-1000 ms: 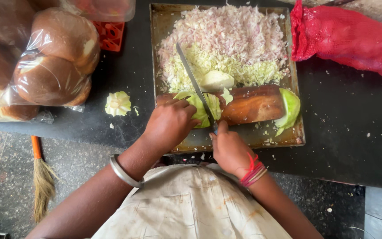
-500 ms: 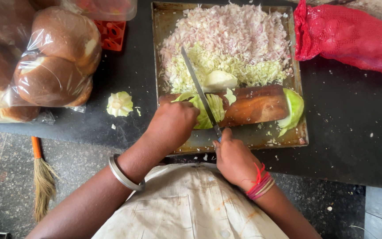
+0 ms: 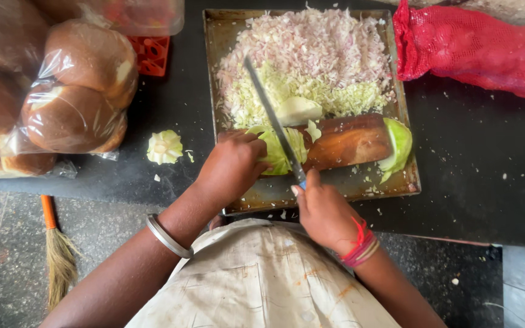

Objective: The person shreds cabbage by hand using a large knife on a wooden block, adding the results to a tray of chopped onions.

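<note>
Green cabbage [image 3: 277,152] lies under left hand [image 3: 232,167]; right hand [image 3: 323,212] grips knife [image 3: 271,118].

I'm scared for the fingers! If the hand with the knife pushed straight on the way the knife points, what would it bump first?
Probably the cabbage piece under the knife, next to the left hand fingers; beyond lies the shredded pile. Depth is unclear.

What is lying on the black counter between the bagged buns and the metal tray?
In the head view, one cut cabbage piece lies there, with a few small shreds beside it. It sits on the counter between the bagged buns and the tray.
</note>
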